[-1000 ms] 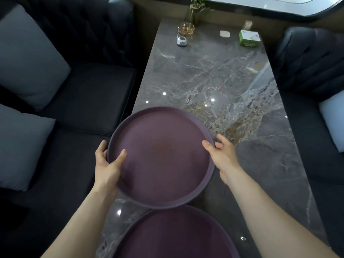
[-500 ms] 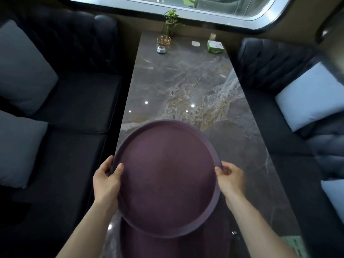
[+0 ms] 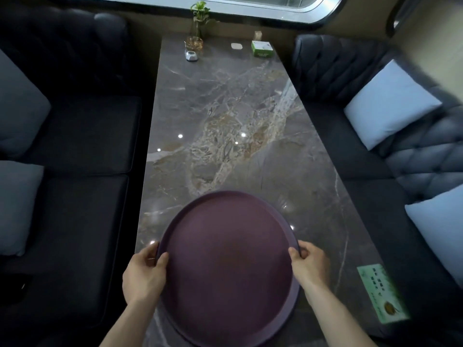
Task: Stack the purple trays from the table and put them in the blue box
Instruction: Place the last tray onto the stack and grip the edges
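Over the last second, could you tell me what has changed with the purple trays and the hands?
The held purple tray has come toward the person and now covers the second tray, of which only a rim sliver shows. The left hand and right hand keep gripping opposite rims. Items at the table's far end have not moved.

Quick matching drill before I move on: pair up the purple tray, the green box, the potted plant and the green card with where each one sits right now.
Things:
1. purple tray
2. green box
3. potted plant
4. green card

Places:
A. far end of the table, right side
B. near right edge of the table
C. held between both hands, near end
D. far end of the table, by the window, left of centre

Pairs: 1-C, 2-A, 3-D, 4-B
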Demonstrator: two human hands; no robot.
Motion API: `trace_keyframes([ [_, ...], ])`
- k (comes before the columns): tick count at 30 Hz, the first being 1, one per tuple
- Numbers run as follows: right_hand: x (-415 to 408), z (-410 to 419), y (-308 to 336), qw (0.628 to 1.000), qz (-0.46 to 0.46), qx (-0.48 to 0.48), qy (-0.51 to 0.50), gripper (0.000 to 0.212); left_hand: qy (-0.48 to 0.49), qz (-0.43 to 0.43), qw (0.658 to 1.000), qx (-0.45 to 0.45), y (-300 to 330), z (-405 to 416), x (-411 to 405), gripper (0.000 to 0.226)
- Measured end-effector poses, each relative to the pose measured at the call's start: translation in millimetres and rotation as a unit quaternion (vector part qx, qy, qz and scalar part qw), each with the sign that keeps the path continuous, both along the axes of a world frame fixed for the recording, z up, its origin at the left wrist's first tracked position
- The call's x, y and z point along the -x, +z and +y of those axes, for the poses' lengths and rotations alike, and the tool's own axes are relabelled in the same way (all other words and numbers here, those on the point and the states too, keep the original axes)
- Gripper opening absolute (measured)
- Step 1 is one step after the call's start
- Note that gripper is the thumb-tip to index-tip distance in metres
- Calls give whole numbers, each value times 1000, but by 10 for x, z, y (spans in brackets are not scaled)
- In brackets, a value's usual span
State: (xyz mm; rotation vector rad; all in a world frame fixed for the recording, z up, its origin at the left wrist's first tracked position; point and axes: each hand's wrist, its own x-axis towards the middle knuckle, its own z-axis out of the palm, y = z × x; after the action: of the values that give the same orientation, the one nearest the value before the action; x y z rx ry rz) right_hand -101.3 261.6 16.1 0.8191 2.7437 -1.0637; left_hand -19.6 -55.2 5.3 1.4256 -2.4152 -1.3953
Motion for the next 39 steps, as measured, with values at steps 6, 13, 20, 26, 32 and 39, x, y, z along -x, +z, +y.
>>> trace_keyframes([
  [6, -134, 58, -147, 998, -59, -13, 36, 42, -97, -14, 991, 93, -48, 95, -98, 41],
  [13, -183, 31, -187, 996, -78, -15, 35, 54, -113, -43, 979, 164, -30, 146, -86, 39],
  [20, -167, 42, -209, 993, -67, -78, 53, 43, -131, -66, 967, 208, -68, 79, -81, 29],
  [26, -163, 41, -259, 996, -52, -76, 19, 41, -108, -55, 974, 191, -124, 42, -67, 25],
  [32, -179, 33, -292, 994, -48, -96, 24, 41, -101, -43, 974, 197, -179, 50, -83, 29],
  [39, -190, 2, -298, 990, -40, -128, 47, 42, -99, -42, 973, 206, -167, 55, -72, 27],
])
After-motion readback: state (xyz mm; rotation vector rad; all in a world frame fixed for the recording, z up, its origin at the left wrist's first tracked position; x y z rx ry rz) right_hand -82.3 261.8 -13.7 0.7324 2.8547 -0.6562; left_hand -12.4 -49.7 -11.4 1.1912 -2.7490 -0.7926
